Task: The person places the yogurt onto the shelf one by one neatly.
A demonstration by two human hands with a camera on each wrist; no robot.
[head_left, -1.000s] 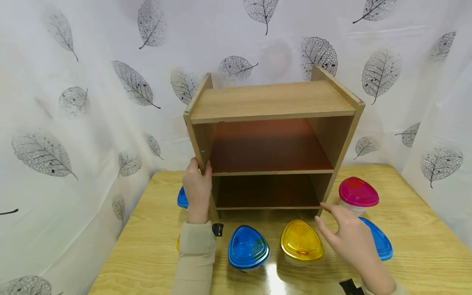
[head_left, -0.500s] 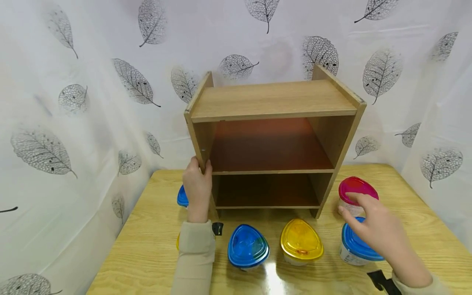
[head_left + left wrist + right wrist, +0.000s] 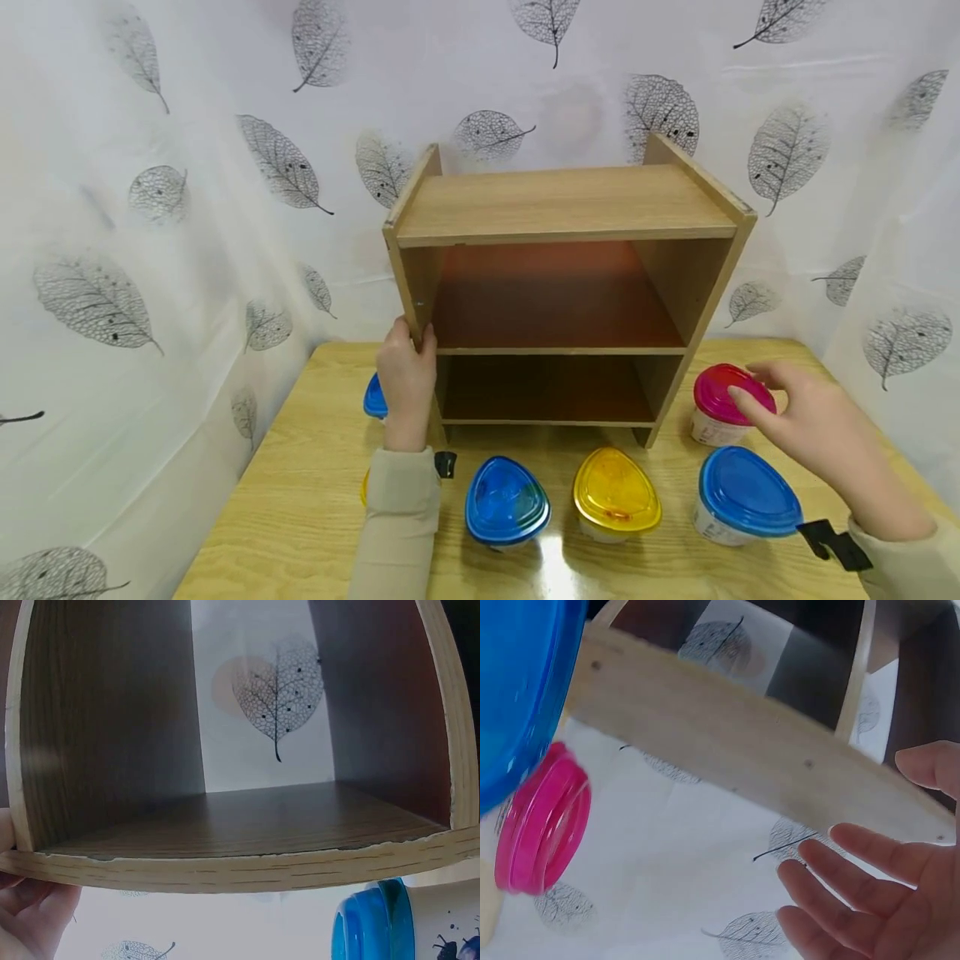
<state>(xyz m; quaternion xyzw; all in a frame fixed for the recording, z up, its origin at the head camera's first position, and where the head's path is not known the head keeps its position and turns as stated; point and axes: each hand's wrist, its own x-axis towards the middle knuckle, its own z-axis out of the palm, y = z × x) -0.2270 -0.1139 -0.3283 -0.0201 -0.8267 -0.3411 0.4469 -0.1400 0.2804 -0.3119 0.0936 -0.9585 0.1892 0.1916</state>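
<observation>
shelf (image 3: 562, 202) stood on the table (image 3: 300, 483), left hand (image 3: 408, 379) clamped on its left side panel. red tub (image 3: 716, 398) sat right of it; right hand (image 3: 817, 417) was by that tub, fingers and thumb apart, contact unclear. right blue tub (image 3: 750, 492) stood nearer; front blue tub (image 3: 506, 504) and yellow tub (image 3: 615, 492) stood before the shelf; left blue tub (image 3: 374, 402) showed partly behind left hand. tubs lidded, contents unreadable. vs half a second earlier: right hand had moved right, uncovering right blue tub; left hand's grip unchanged.
</observation>
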